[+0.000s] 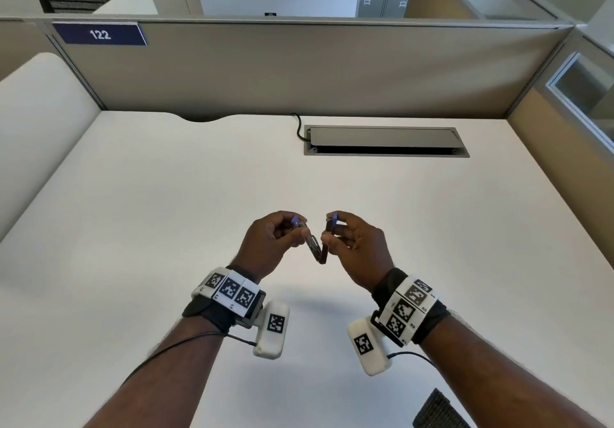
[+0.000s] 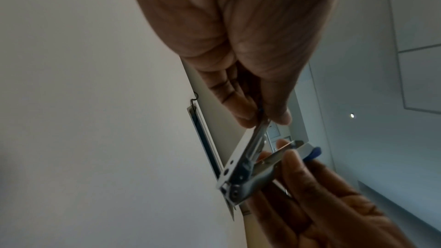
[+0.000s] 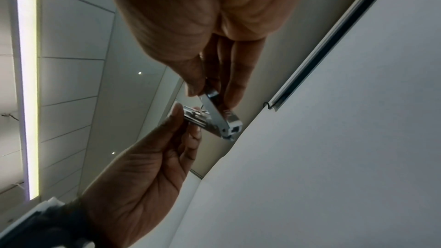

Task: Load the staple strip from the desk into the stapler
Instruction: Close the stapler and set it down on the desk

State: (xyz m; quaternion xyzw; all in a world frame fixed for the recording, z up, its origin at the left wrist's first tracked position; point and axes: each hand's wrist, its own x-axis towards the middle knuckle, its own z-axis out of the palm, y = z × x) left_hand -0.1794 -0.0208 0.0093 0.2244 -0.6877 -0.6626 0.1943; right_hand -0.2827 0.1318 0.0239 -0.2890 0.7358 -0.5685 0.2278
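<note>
A small metal stapler [image 1: 318,245] with blue plastic ends hangs above the white desk [image 1: 166,211], swung open into a V with its hinge at the bottom. My left hand [image 1: 294,228] pinches the tip of the left arm between thumb and fingers. My right hand [image 1: 332,230] pinches the right arm the same way. In the left wrist view the stapler [image 2: 245,167] shows its hinge rivet, with my left hand [image 2: 262,118] on one arm and the right hand [image 2: 293,159] on the other. The right wrist view shows the stapler [image 3: 214,118] under my right hand [image 3: 210,90]. I cannot make out a staple strip.
A recessed grey cable box [image 1: 385,142] with a black cable [image 1: 299,128] sits at the back of the desk. Beige partition walls [image 1: 299,69] close the back and right sides. A dark chair back [image 1: 435,411] shows at the lower right edge.
</note>
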